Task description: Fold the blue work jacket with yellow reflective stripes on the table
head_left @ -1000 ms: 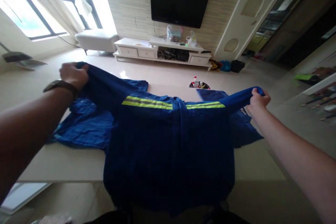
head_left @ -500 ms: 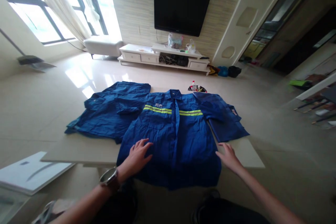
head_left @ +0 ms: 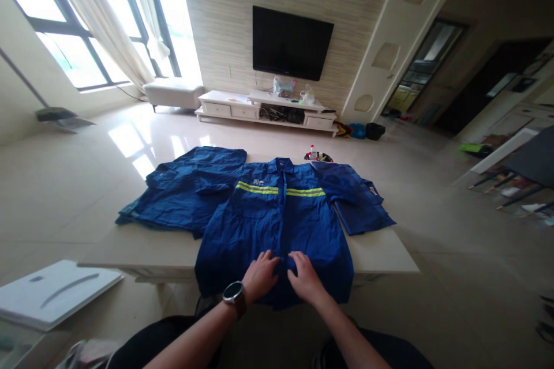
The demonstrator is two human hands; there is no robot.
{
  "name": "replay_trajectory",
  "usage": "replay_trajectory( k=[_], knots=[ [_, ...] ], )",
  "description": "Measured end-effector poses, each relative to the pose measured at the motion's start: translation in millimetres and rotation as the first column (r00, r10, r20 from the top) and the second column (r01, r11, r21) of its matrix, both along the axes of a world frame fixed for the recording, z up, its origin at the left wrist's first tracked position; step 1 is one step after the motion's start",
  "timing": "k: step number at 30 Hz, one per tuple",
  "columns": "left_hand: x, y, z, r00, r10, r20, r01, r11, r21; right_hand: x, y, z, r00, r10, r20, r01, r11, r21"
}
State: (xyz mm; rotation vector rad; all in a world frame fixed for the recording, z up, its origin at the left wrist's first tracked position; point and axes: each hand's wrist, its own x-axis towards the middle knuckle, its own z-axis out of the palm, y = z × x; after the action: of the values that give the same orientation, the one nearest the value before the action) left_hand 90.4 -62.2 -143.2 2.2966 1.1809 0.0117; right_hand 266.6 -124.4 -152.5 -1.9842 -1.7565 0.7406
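The left hand point(head_left: 261, 274) and the right hand point(head_left: 305, 277) are pressing with flat, released fingers on the hem of the blue shirt point(head_left: 277, 225), seemingly smoothing it on the table point(head_left: 381, 251).

Matt blue cloth shirt point(head_left: 277, 225) — glossy tiled floor point(head_left: 78, 173)

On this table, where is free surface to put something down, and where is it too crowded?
Bare table shows at the near left corner, in front of the spread garment, and at the near right, beside the blue shirt. The middle is crowded: left hand and right hand rest on the shirt hem.
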Motion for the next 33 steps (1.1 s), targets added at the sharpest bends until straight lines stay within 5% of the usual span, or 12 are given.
replay_trajectory(
  k=[8, 14, 25, 33],
  knots=[
    [8.1, 19.7, -25.2, 0.970, 0.127, 0.207, -0.089, 0.979, -0.185, -35.4, 47.0, 6.7, 0.991, 0.136, 0.017, -0.134, 0.985, -0.109],
    [8.4, 23.5, -22.1, 0.967, 0.253, 0.026, -0.232, 0.918, -0.321, -41.4, 69.9, 4.8, 0.995, 0.059, 0.080, -0.045, 0.985, -0.169],
    [10.1, 22.7, -5.4, 0.992, 0.120, -0.047, -0.128, 0.874, -0.469, -31.9, 63.2, 14.3, 0.986, 0.124, 0.114, -0.107, 0.983, -0.148],
    [13.8, 23.2, -3.6, 0.966, 0.189, -0.175, -0.219, 0.961, -0.167, -15.7, 48.7, 2.9, 0.969, 0.225, 0.103, -0.199, 0.956, -0.217]
  ],
)
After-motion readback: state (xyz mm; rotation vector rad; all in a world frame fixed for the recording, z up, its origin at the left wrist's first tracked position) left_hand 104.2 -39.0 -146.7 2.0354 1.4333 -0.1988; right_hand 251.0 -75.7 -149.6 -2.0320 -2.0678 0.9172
